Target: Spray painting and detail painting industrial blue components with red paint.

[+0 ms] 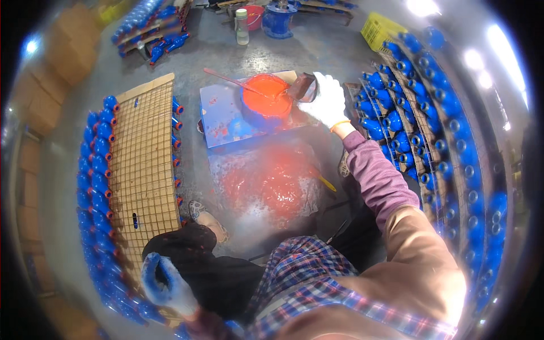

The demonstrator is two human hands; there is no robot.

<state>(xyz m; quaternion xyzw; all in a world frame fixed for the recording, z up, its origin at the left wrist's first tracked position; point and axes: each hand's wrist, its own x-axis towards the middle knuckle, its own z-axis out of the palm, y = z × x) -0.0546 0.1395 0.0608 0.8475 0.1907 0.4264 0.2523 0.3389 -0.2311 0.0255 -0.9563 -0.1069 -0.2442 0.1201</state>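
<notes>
My right hand, in a white glove, is closed on a dark, cup-like scoop at the right rim of a round tub of orange-red paint. The scoop's exact kind is hard to make out. A reddish stick leans in the tub and sticks out to the left. Low on the left, my left hand wears a white glove stained blue. Its fingers curve apart from the thumb around a gap, with nothing visible between them. It hovers beside my left thigh, near a wire rack lined with cardboard.
Blue bottle-shaped pieces with red ends line the left rack. More blue pieces fill racks on my right. The tub stands on a paint-stained board; red paint covers a sheet nearer me. A capped bottle stands beyond.
</notes>
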